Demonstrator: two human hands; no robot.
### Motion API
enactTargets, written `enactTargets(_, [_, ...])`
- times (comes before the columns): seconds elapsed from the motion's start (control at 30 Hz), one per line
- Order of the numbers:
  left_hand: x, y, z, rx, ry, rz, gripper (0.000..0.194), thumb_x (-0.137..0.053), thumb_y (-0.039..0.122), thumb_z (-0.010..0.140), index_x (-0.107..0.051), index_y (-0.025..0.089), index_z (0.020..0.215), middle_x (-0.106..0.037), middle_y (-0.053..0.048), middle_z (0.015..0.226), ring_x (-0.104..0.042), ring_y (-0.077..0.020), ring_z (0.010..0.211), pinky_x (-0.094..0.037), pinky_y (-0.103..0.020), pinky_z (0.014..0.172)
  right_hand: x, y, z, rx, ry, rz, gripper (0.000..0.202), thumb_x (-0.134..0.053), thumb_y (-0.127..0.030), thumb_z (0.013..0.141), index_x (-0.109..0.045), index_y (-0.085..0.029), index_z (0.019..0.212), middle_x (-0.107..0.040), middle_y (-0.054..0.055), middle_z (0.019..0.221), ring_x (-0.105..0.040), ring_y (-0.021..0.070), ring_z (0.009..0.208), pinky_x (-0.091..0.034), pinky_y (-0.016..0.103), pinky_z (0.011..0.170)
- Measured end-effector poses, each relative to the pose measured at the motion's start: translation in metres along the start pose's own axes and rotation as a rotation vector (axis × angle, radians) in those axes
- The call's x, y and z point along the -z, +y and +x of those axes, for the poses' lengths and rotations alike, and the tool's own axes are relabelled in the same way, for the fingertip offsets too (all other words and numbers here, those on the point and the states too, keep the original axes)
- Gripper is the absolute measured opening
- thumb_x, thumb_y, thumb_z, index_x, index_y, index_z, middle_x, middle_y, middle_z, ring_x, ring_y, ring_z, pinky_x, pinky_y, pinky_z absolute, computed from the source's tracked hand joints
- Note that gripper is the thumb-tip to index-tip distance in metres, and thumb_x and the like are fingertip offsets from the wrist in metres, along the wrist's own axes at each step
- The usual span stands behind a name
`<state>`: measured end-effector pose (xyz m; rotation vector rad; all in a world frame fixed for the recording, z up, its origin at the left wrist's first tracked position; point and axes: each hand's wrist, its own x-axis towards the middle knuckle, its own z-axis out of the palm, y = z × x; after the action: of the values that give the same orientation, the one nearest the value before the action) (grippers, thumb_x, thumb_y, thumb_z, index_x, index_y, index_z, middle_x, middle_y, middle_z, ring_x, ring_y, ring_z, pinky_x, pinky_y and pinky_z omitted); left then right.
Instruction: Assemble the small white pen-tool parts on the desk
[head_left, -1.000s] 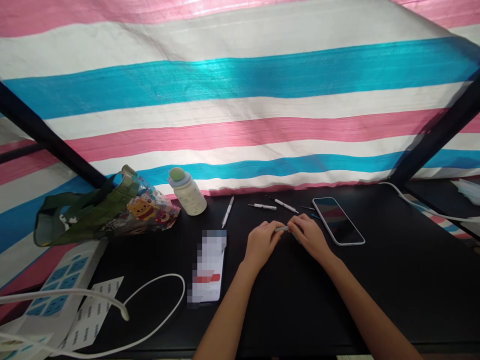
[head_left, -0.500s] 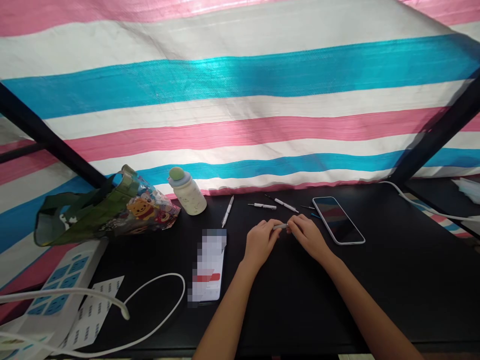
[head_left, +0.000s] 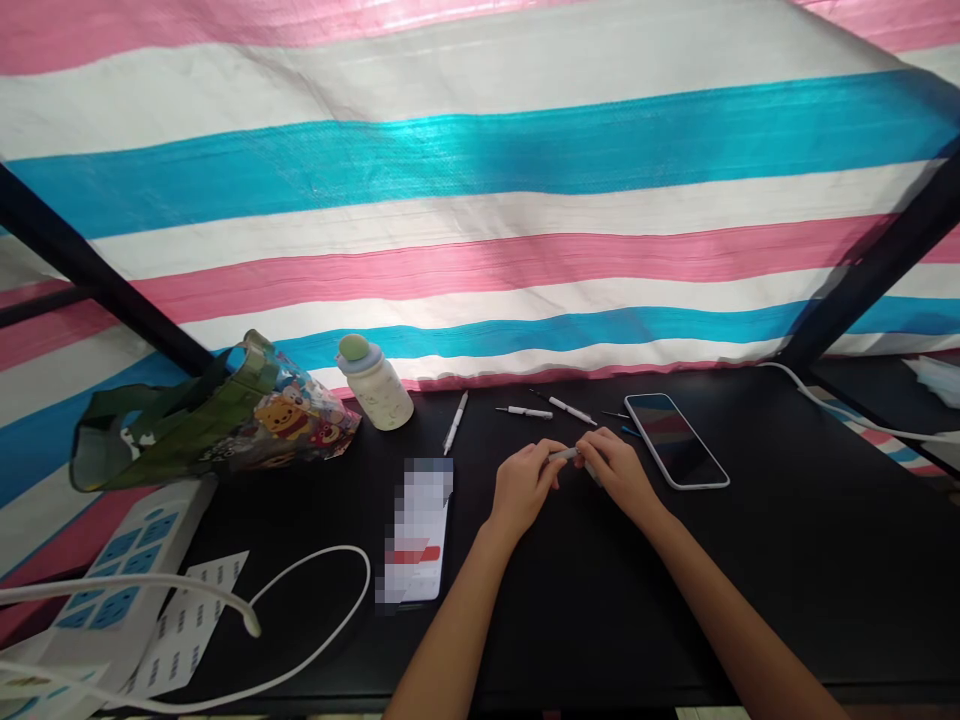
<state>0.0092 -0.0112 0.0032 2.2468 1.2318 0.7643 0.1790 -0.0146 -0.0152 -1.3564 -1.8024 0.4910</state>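
My left hand [head_left: 521, 485] is closed, its fingertips pinching a light grey pen barrel [head_left: 564, 454] above the black table. Opposite it, the fingers of my right hand [head_left: 613, 465] are closed at the barrel's other end. A second greyish pen piece [head_left: 593, 474] shows under the right fingers; whether it joins the barrel is hidden. Beyond the hands lie a white pen [head_left: 525, 411] and another white pen [head_left: 572, 410] with a dark tip. A thin dark refill [head_left: 616, 415] and a small blue piece [head_left: 631, 431] are just past my right hand.
A third white pen [head_left: 455, 422] lies left of the others. A lit phone [head_left: 420, 535] is by my left forearm, a dark-screened phone [head_left: 677, 440] to the right. A bottle [head_left: 379, 390], a bag [head_left: 277, 420], a power strip [head_left: 124, 570] and a white cable [head_left: 367, 580] occupy the left.
The fingertips have shifted slightly, and more of the grey barrel shows between my hands. A greyish piece now shows under the right fingers. The things on the table stay put.
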Motion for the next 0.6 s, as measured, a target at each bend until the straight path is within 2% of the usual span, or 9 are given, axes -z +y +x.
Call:
enactTargets(0.23, [0.0014,-0.0014,-0.0003,0.016,-0.018,-0.015,0.031,-0.031,0.04,0.093,-0.057,0.023,0.093,-0.057,0.006,0.057,-0.055,-0.0116,0.068,-0.037,-0.019,0.062,-0.0007,-0.0022,-0.0009,0.028,0.017,-0.024,0.035,-0.035,-0.038,0.09,-0.054,-0.021,0.066,-0.058,0.003,0.064,-0.054,0.0176,0.07,-0.041,0.029,0.069])
enactTargets(0.6, [0.0033,0.0004,0.0006,-0.008,-0.007,0.081,0.028,-0.035,0.036,0.092,-0.06,0.025,0.096,-0.057,0.003,0.059,-0.053,-0.0144,0.074,-0.037,-0.022,0.064,-0.0063,-0.0005,-0.0017,-0.021,-0.019,0.015,0.049,-0.029,-0.04,0.092,-0.047,-0.021,0.05,-0.057,0.001,0.054,-0.053,0.0167,0.064,-0.041,0.029,0.065])
